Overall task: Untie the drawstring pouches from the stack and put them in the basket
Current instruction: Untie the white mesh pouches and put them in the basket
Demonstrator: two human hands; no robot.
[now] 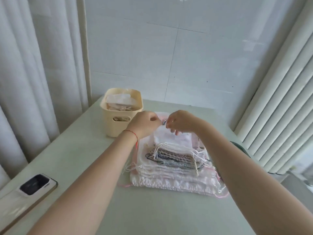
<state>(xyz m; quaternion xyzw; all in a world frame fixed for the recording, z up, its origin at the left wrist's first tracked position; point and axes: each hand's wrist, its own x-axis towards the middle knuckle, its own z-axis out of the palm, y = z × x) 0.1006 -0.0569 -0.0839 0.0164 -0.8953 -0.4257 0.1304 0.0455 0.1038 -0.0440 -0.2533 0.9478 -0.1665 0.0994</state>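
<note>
Both hands, left (pixel 145 123) and right (pixel 179 120), pinch the top white fabric drawstring pouch (pixel 171 137) with curled fingers (pixel 169 126) above the stack of pouches (pixel 171 168).

A single wide-angle head view looks forward and down from close above a pale table (pixel 71 160), taking in both forearms reaching away from the camera, with curtains and wall beyond.
</note>
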